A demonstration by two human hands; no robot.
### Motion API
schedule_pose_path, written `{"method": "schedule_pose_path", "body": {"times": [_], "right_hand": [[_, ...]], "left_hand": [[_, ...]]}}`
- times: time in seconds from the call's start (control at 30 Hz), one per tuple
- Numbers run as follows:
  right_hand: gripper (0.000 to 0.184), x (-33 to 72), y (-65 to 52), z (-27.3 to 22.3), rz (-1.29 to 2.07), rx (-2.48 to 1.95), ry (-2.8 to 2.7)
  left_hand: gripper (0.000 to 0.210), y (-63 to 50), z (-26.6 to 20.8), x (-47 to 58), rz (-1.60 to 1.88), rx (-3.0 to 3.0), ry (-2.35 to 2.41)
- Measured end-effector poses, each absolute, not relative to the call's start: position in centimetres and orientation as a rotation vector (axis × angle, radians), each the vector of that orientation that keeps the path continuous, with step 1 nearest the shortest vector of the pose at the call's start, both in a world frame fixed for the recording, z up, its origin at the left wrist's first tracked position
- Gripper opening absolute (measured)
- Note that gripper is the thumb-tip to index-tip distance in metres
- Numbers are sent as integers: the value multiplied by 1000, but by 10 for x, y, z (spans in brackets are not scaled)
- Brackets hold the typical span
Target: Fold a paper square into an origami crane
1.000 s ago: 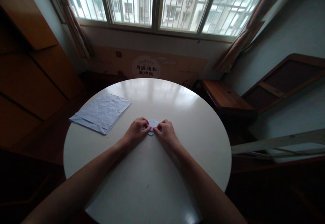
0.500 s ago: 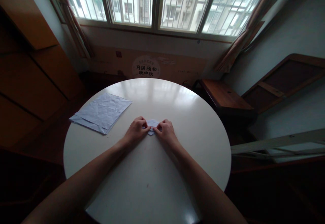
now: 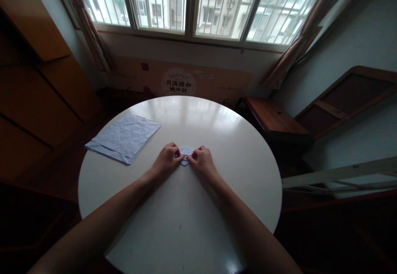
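A small folded piece of pale paper [image 3: 186, 150] lies near the middle of the round white table [image 3: 182, 207]. My left hand [image 3: 168, 157] pinches its left side, fingers curled and thumb pointing inward. On the opposite side my right hand [image 3: 202, 159] pinches the paper in the same way. The two thumb tips almost meet over a fold. Below the thumbs a short pointed corner of the paper shows. My fingers hide both of its side edges.
Creased pale paper sheets [image 3: 125, 135] lie stacked at the table's left edge. A wooden stool or bench [image 3: 276, 114] stands beyond the right side. Behind the table, a printed cardboard panel [image 3: 211, 77] leans below the barred window [image 3: 161, 5]. Wooden cabinets [image 3: 27, 100] are at the left.
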State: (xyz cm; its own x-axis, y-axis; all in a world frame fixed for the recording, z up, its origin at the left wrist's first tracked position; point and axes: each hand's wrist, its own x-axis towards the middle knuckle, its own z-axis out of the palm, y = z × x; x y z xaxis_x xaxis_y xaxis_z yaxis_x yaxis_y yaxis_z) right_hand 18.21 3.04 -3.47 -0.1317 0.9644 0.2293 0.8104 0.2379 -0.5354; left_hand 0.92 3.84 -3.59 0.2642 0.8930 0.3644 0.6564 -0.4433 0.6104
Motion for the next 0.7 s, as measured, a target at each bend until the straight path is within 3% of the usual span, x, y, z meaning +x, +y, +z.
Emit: {"method": "schedule_pose_path", "body": {"times": [0.7], "right_hand": [[15,179,28,-28,383,-1676,-2023]], "left_hand": [[20,38,-37,10,930,2260,1465]]}}
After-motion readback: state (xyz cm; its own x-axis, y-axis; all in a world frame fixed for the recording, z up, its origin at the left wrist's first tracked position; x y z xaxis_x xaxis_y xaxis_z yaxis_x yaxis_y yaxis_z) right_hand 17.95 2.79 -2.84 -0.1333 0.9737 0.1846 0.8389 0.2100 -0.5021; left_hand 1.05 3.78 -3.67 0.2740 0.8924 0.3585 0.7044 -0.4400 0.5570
